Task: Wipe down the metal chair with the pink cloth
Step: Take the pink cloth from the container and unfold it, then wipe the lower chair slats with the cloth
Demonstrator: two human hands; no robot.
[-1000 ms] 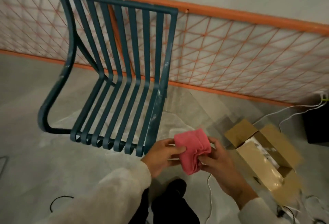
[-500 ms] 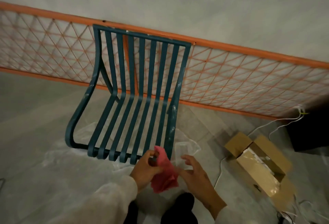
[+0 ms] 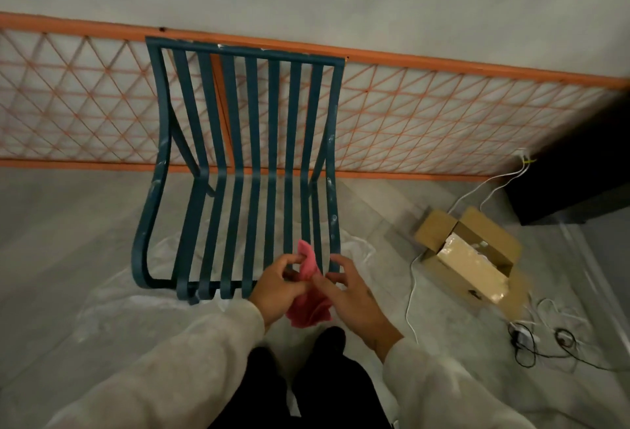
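Note:
A dark teal metal chair with slatted seat and back stands in front of me, its back toward an orange mesh fence. White smears mark its side rails. The pink cloth hangs crumpled just in front of the seat's front right corner. My left hand grips the cloth's upper part with curled fingers. My right hand pinches it from the right with thumb and forefinger, the other fingers spread. The lower part of the cloth dangles below both hands.
An orange mesh fence runs along the wall behind the chair. An open cardboard box lies on the floor to the right, with white and black cables near it. Thin plastic sheeting covers the floor under the chair.
The view has swung so the chair sits centred and closer. The cloth has gone from a bunched bundle to hanging loose between both hands, now at the seat's front edge.

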